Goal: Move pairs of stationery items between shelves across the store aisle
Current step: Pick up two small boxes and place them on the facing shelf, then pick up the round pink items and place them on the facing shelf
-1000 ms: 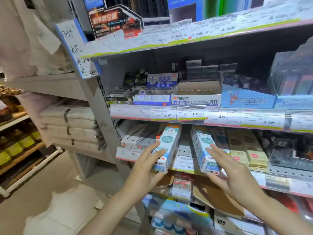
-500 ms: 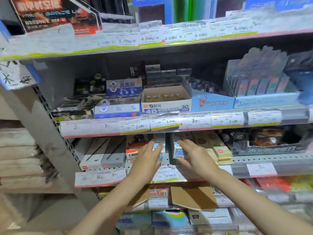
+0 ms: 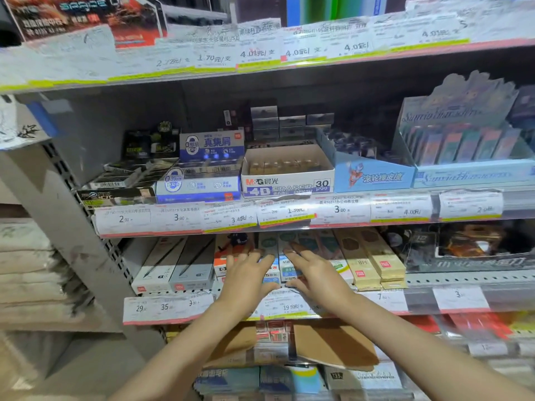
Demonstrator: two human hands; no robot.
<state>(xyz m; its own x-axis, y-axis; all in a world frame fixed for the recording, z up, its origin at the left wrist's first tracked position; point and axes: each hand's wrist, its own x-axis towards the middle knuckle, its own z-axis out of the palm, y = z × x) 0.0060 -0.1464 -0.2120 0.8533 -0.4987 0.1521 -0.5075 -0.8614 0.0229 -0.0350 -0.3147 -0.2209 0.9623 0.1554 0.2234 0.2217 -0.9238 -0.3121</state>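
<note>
Teal-white boxes [image 3: 278, 256] lie under both hands' flat, spread fingers [image 3: 292, 250], beige boxes [image 3: 373, 256] alongside.

Lower shelf [image 3: 434, 280]: 2 teal boxes [image 3: 278, 256] side by side at centre, left hand [image 3: 249, 277] and right hand [image 3: 315, 274] flat on them. 2 long boxes [image 3: 176, 266] left; tan boxes [image 3: 370, 259] right. Eraser carton [image 3: 286, 176] on shelf above.
</note>
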